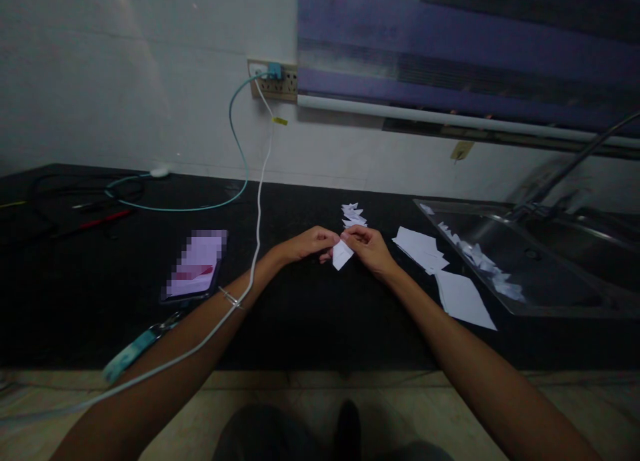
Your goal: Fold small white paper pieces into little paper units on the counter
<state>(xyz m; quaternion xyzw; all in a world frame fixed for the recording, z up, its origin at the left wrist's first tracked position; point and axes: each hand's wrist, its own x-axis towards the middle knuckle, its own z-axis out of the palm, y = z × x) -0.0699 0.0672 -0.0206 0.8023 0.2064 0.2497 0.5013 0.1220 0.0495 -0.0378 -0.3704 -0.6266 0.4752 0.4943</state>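
A small folded piece of white paper (343, 254) hangs between my two hands above the dark counter, its pointed end toward me. My left hand (311, 244) pinches its upper left edge between thumb and fingers. On the other side my right hand (369, 246) grips the upper right edge, fingers curled. Just beyond my hands lies a row of folded white paper pieces (353, 214) with pointed tips. To the right of my right hand are a stack of white paper sheets (420, 248) and another white sheet pile (463, 298).
More folded papers (480, 260) line the left rim of the steel sink (550, 308). A phone (197, 264) with a teal strap (133, 353) lies left. A white cable (259, 208) crosses my left forearm from the wall socket (285, 82). Other cables (100, 188) lie at far left.
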